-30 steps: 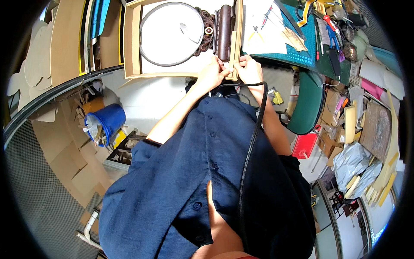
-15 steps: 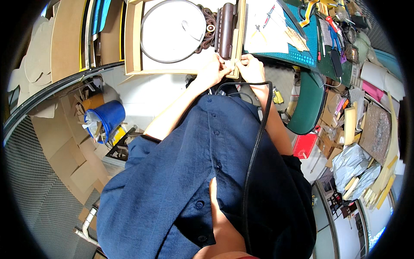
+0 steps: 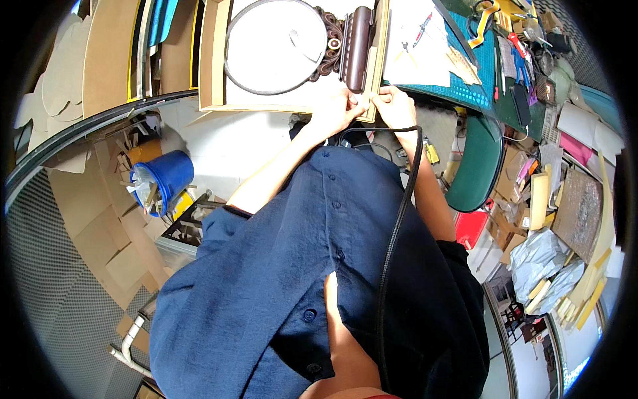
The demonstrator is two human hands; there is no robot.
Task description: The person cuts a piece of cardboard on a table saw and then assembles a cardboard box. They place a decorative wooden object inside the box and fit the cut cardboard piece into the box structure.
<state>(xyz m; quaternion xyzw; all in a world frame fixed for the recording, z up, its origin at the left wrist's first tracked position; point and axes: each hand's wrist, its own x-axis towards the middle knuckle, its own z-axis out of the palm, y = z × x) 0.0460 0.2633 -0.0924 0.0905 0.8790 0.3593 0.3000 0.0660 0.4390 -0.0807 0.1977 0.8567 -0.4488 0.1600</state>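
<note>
A shallow cardboard box (image 3: 212, 60) lies at the far middle, its walls tan and its inside white. At its near right corner, my left hand (image 3: 337, 110) has its fingers closed on the near wall. Just across that corner, my right hand (image 3: 395, 106) pinches the outer side of the box; its fingertips are partly hidden. Inside the box rest a thin dark round hoop (image 3: 229, 56), a dark brown carved scrollwork piece (image 3: 330, 63) and a dark brown ridged bar (image 3: 357, 53) along the right wall.
Right of the box, a teal cutting mat (image 3: 432, 95) holds white paper (image 3: 402, 70), pliers (image 3: 405, 50) and assorted tools. A green stool seat (image 3: 475, 163) stands below. At left are cardboard sheets (image 3: 109, 60) and a blue bin (image 3: 169, 174). A black cable (image 3: 399, 219) runs down my front.
The box and both hands appear slightly farther right in the view, much as the surroundings do. Both hands stay at the same box corner, with fingers only slightly shifted.
</note>
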